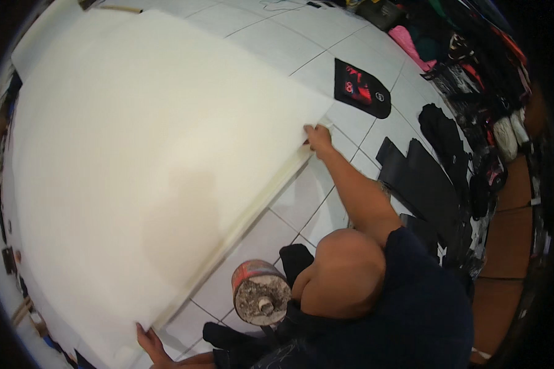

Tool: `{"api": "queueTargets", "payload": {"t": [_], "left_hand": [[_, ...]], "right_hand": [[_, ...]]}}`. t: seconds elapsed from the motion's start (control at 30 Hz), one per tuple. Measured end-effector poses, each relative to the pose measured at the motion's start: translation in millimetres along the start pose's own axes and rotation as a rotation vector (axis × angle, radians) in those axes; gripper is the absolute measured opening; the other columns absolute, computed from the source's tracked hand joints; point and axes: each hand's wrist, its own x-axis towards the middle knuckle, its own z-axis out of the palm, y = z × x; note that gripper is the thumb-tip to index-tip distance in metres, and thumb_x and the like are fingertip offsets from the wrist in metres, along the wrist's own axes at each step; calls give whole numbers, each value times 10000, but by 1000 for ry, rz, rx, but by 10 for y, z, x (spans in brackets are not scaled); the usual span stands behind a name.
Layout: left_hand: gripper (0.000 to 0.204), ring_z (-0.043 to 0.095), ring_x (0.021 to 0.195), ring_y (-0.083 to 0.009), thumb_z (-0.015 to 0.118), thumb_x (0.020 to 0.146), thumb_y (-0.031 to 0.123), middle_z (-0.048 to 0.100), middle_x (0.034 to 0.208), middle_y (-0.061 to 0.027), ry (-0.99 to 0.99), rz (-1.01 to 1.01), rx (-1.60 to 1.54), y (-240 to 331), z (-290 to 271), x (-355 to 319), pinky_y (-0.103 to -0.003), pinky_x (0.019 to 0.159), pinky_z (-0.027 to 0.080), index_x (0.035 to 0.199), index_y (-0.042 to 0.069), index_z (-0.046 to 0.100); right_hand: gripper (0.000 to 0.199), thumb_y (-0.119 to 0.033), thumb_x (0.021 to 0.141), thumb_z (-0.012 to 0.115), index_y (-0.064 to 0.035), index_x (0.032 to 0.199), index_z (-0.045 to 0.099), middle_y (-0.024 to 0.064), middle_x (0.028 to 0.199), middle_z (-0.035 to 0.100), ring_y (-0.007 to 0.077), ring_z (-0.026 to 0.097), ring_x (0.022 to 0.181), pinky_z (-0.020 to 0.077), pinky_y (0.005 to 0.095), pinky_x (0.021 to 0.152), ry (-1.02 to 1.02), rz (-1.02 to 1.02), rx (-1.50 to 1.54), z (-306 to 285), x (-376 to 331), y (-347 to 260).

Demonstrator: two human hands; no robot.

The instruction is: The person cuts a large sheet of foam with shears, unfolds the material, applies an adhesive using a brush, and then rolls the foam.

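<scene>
A large cream-white sheet (148, 123), whose material I cannot make out, spreads across the floor and takes up most of the left side. Its near edge (243, 227) runs slantwise between my hands and looks folded or rolled. My right hand (318, 138) is closed on that edge near the far right corner, fingertips on top. At the near left end, my left hand (152, 345) grips the same edge, its fingers partly hidden. A round tin (261, 295) with a crusted grey top and a short stub in its middle stands by my knee.
On the white tiled floor (277, 43) lies a black rounded fabric piece (366, 101) with a red print, just past the sheet's corner. Dark flat pieces (418, 178) lie to my right. Beyond them are piled bags and clothes (474, 86) and brown cardboard boxes (505, 246).
</scene>
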Motion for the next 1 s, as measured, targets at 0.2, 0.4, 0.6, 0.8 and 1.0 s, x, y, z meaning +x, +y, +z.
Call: {"api": "queueTargets", "payload": {"t": [0.2, 0.4, 0.6, 0.8, 1.0], "left_hand": [[452, 515, 1154, -286, 492, 971, 295, 538, 1273, -178, 137, -130, 158, -82, 327, -222, -408, 1035, 407, 1257, -55, 494], [508, 505, 1153, -307, 429, 956, 304, 539, 1267, -196, 293, -70, 182, -56, 384, -241, -413, 1032, 414, 1297, -72, 464], [593, 482, 1200, -302, 330, 974, 411, 527, 1305, -177, 300, -155, 281, -104, -58, -76, -413, 1078, 343, 1316, -55, 463], [592, 491, 1192, -293, 364, 967, 424, 536, 1301, -164, 363, -245, 311, -84, 119, -139, -409, 1056, 354, 1316, -42, 472], [571, 502, 1177, -289, 414, 956, 410, 547, 1286, -164, 420, -188, 294, -96, 220, -123, -403, 1036, 372, 1301, -40, 487]], "right_hand": [[315, -273, 868, 575, 40, 901, 601, 124, 640, 609, 191, 553, 482, 437, 333, 469, -22, 54, -55, 13, 38, 294], [378, -329, 810, 570, 48, 801, 608, 168, 704, 643, 273, 642, 631, 511, 391, 653, 38, 65, -157, -83, 20, 399], [391, -327, 792, 589, 61, 810, 633, 176, 763, 656, 274, 641, 713, 502, 386, 682, -74, 102, -214, -181, -52, 456], [535, -484, 823, 648, 51, 821, 639, 176, 782, 661, 281, 639, 747, 495, 388, 704, -92, 137, -268, -323, 0, 507], [558, -536, 837, 641, 15, 922, 615, 177, 842, 661, 320, 648, 813, 495, 405, 746, 227, -71, -400, -500, 241, 287]]}}
